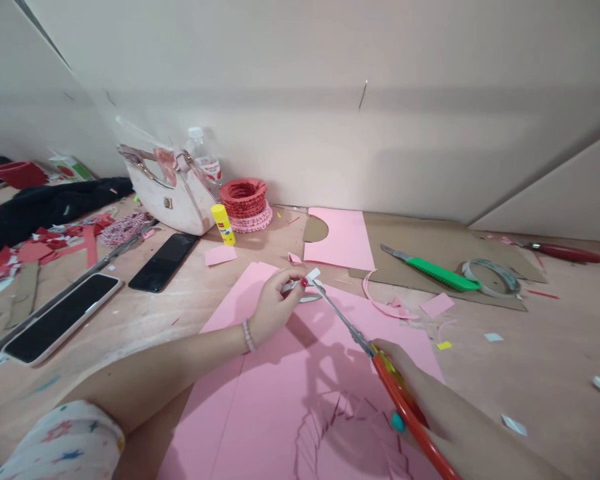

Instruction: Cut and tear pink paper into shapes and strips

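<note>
Head view: over the pink sheet (pixel 280 407), a white strip (pixel 313 274) is pinched in the left hand (pixel 275 305); scissors (pixel 351 329), clasped in the right hand (pixel 416 383), are best closed clear of that pinch.

Two phones (pixel 164 261), one glue stick (pixel 223 224), one handbag (pixel 173 197), one pair of scissors (pixel 380 363), one green utility knife (pixel 437 272), one tape roll (pixel 493 277), one white strip (pixel 313 274).

Left hand (pixel 274 305), fingertips pinched; right hand (pixel 416 379) curled (apparently closed), reaching forward
</note>
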Demonstrator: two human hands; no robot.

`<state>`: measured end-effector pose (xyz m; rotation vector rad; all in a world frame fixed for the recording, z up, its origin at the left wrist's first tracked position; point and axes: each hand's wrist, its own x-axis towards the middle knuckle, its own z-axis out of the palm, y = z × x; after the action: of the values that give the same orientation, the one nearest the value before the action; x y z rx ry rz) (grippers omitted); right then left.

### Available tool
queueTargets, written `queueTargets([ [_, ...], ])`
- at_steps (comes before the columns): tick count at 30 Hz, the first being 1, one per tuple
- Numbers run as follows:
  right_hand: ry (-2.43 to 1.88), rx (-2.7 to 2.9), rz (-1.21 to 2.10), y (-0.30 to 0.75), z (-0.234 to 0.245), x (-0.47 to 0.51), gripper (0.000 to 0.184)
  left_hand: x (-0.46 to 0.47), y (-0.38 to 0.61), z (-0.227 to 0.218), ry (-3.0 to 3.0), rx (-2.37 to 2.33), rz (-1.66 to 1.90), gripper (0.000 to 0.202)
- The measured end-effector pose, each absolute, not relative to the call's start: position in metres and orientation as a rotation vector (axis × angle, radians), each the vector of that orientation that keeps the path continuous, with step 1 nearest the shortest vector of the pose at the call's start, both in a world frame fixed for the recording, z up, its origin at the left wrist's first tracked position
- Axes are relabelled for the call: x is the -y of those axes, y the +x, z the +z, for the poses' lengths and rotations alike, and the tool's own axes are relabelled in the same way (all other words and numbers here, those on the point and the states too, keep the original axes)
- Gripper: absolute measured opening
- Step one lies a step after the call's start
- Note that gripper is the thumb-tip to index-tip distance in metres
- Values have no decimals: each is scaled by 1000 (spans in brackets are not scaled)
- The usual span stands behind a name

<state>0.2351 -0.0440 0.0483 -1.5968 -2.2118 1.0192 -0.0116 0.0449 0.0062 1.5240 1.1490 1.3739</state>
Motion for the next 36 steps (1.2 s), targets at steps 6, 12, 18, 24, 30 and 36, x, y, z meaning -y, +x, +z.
queueTargets([
  [6,-1621,2232,1135,228,52,44,29,-42,-9,6,1484,-1114,1360,13],
  [12,-1600,2216,1184,222,57,43,29,-38,-6,9,1417,-1109,1341,14],
  [18,-1602,2184,1189,221,53,46,20,-37,-6,10,1466,-1147,1339,12],
  [24,-1609,2166,1171,229,45,41,29,-37,-5,11,1439,-1121,1340,11],
  [30,-1612,2152,1167,226,51,40,21,-37,-7,11,1477,-1153,1352,13],
  [36,-1586,2109,1172,224,53,38,18,-38,-8,10,1472,-1117,1406,16],
])
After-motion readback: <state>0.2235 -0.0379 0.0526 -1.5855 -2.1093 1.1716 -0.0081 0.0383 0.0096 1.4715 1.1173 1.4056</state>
